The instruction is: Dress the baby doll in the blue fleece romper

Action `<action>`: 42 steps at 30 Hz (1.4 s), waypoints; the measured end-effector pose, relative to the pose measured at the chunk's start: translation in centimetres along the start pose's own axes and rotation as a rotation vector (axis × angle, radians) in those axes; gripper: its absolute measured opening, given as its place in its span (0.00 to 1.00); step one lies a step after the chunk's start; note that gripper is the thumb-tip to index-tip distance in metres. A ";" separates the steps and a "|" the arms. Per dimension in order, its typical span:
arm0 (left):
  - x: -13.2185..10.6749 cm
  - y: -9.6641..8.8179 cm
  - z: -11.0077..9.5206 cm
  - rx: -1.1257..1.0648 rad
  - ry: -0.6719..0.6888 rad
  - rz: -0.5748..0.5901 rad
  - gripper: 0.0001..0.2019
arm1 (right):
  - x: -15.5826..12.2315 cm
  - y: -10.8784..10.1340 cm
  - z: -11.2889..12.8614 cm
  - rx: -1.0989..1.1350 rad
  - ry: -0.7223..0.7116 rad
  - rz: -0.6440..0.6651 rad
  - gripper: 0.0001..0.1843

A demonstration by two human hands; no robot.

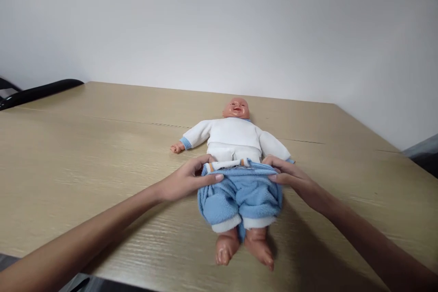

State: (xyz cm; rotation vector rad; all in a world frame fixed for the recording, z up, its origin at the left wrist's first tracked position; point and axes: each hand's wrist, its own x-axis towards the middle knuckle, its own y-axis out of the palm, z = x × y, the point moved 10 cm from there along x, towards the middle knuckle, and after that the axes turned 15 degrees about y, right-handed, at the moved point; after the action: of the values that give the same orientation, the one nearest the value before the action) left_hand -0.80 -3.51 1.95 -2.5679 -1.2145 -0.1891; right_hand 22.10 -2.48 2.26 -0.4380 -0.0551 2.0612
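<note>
Forearms (102,230) noted nearest, 8 & 4 o'c. Pants (239,196) on doll (234,134), approx. 6 o'c., were pinched at waistband (248,172) by L hand (183,182) & R hand (296,178); even pull judged advisable.

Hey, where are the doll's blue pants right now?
In the head view, the blue pants are just right of centre, between the left hand and right hand, below the white top.

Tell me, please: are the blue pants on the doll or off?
On: the doll has its feet coming out below the white cuffs of the blue pants, and the left hand and right hand hold the waistband.
</note>
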 end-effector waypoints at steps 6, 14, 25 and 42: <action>-1.1 -0.7 2.3 -0.144 -0.061 -0.069 0.18 | 1.2 1.4 -4.0 0.545 0.251 -0.041 0.12; -2.4 0.8 3.1 -0.415 -0.119 -0.082 0.18 | 0.5 3.0 -6.4 0.666 0.260 -0.155 0.24; -2.0 1.8 3.6 -0.777 -0.136 -0.189 0.23 | -1.0 3.0 -5.4 0.598 0.131 -0.195 0.14; -0.4 -3.5 -0.9 -0.024 0.097 -0.233 0.15 | -2.7 1.6 1.9 -0.047 -0.273 -0.408 0.06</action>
State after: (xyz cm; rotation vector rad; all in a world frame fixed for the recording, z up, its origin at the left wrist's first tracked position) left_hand -3.70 -2.00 3.40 -2.4009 -1.4793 -0.3750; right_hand 21.37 -5.31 4.45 -0.1528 -0.3305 1.7048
